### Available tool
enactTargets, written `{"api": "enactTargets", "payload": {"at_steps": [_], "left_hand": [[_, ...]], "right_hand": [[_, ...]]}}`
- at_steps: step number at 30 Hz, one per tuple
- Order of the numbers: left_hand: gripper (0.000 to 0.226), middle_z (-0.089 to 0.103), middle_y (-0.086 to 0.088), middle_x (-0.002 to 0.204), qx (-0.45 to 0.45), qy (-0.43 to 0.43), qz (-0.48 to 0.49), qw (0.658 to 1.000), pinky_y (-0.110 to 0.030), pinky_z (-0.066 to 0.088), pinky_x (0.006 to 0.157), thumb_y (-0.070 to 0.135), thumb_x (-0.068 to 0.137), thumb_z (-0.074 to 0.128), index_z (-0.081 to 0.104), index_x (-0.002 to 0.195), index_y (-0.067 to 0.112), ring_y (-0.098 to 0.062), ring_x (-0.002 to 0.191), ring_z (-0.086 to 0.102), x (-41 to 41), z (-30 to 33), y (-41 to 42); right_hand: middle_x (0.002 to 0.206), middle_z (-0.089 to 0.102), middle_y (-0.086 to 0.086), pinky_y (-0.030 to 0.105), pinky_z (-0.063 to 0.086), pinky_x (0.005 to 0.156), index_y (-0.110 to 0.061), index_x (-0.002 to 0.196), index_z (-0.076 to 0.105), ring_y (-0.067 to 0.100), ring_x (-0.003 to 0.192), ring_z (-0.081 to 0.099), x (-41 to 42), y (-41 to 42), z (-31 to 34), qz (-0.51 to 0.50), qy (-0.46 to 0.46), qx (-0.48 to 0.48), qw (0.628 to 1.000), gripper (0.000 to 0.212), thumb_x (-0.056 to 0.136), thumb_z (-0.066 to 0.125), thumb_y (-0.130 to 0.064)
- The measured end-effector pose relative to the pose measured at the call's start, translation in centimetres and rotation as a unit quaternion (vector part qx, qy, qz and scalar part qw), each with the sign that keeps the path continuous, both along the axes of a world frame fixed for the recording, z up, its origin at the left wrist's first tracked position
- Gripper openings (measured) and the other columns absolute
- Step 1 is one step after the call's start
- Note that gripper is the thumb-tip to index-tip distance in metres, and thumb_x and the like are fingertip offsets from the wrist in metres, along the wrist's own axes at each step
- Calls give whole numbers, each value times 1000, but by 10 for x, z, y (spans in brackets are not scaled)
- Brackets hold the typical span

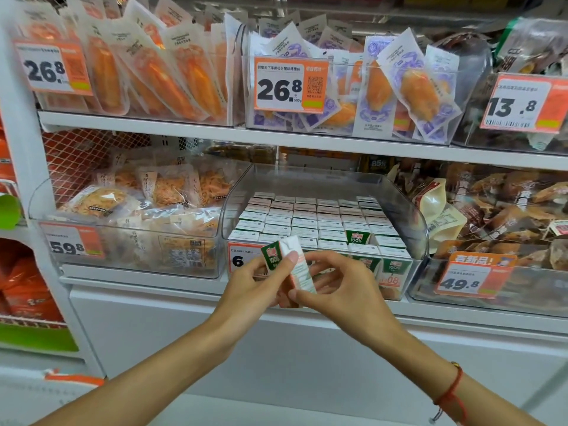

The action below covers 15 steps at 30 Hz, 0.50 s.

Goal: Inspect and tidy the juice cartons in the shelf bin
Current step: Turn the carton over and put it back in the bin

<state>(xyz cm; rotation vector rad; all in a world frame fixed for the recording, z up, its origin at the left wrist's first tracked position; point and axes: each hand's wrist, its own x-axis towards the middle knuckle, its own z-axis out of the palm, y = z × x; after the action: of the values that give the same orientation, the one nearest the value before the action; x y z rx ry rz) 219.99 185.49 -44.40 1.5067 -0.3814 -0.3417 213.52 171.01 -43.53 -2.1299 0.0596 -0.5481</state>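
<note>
Both hands, left [249,279] and right [341,284], pinch one juice carton [292,265] before the bin [412,222]; rotate slowly, check every face.

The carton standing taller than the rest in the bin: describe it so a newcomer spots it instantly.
Find the clear shelf bin of juice cartons on the lower shelf, centre. In its right half, one green carton sticks up above the flat white tops, showing a "100%" label.

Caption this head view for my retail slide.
Both hands hold one juice carton before the clear shelf bin.
</note>
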Motion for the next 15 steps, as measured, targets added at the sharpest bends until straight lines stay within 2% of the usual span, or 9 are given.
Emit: {"api": "enactTargets", "payload": {"at_steps": [3, 6, 8, 10, 12, 15], "left_hand": [[15, 77, 7, 86, -16, 37, -5, 999, -18, 57, 64, 35, 88, 67, 70, 98, 25, -8, 79, 74, 2, -3, 1], [23, 77, 6, 94, -23, 42, -15, 999, -18, 58, 69, 36, 88, 65, 69, 107, 23, -9, 86, 74, 6, -2, 4], [32, 77, 3, 99, -37, 45, -27, 998, -19, 58, 70, 39, 86, 65, 69, 112, 21, -10, 90, 73, 7, 1, 6], [42, 76, 3, 104, -39, 29, -37, 998, -18, 57, 72, 45, 79, 65, 68, 115, 23, -8, 95, 72, 7, 2, 7], [49, 74, 4, 110, -35, 7, -43, 998, -19, 57, 76, 47, 74, 66, 66, 119, 26, -7, 98, 71, 7, 2, 8], [48, 74, 10, 109, -25, -25, -42, 998, -25, 55, 88, 50, 73, 65, 66, 117, 31, -5, 102, 69, 6, 3, 9]], "right_hand": [[83, 68, -10, 21, 56, 66, -44, 95, 62, 9, 70, 66, 0, 2, -1, 15, 12, -27, 999, 39, 66, 86, -34], [96, 68, -2, 25, 57, 80, -33, 107, 65, 16, 84, 67, 3, -6, 4, 44, 84, 73, 993, 33, 78, 80, -28], [109, 68, -1, 28, 55, 92, -26, 121, 60, 12, 96, 68, 4, -13, 6, 70, 157, 137, 975, 42, 82, 76, -30], [118, 69, -5, 29, 50, 100, -22, 129, 57, 8, 108, 66, 3, -16, 6, 141, 214, 181, 949, 46, 86, 71, -31], [121, 69, -8, 23, 47, 102, -21, 130, 58, 6, 115, 63, 1, -16, 3, 205, 224, 183, 935, 41, 90, 66, -29], [117, 71, -8, 20, 48, 98, -22, 127, 61, 7, 111, 65, 1, -14, -1, 190, 195, 178, 946, 39, 89, 69, -29]]}}
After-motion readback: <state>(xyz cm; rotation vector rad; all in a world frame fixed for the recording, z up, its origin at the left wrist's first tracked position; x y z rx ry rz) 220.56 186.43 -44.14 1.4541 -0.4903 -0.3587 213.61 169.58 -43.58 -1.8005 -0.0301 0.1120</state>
